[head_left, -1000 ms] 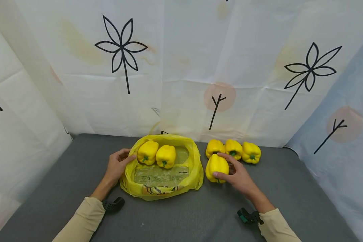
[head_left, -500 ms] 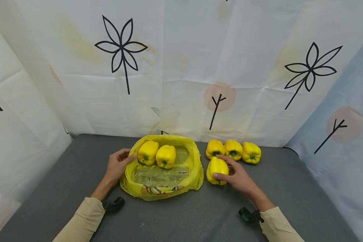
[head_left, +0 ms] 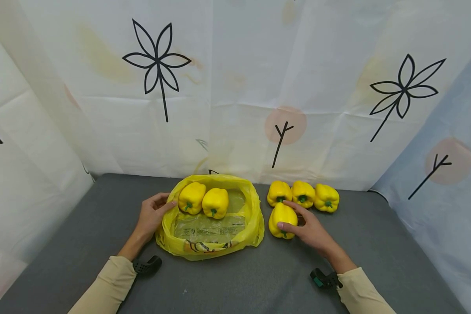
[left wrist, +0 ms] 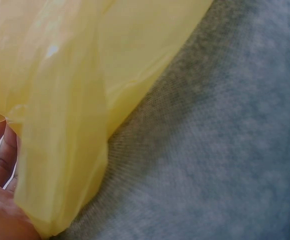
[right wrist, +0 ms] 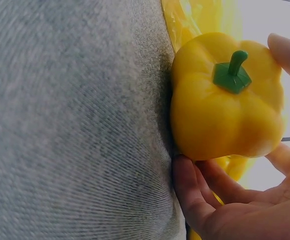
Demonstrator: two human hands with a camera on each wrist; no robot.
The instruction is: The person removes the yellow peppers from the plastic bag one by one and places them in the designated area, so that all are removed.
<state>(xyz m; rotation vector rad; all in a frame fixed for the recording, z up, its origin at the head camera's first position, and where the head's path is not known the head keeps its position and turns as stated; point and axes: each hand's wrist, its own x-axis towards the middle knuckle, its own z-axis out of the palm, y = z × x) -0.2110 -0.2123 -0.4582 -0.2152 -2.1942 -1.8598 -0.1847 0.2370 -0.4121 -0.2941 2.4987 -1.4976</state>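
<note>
A yellow plastic bag (head_left: 209, 250) stands with its mouth spread wide, and two yellow bell peppers (head_left: 215, 203) lie inside at its back left. My left hand (head_left: 151, 216) holds the bag's left rim, its thumb over the edge; in the left wrist view the yellow film hides most of the fingers. To the right of the bag, my right hand (head_left: 308, 229) grips another yellow bell pepper (head_left: 281, 218), thumb at the front and fingers round its far right side. In the right wrist view this pepper (right wrist: 220, 110), green stem showing, sits against the grey tabletop.
Behind the gripped pepper, three more yellow bell peppers (head_left: 302, 194) stand in a row near the back edge of the grey table (head_left: 227, 288). A white patterned cloth (head_left: 235, 87) hangs right behind the table and along both sides.
The right hand and its pepper have shifted slightly toward the front and right over the past second. My left hand, the bag and the other peppers have stayed put.
</note>
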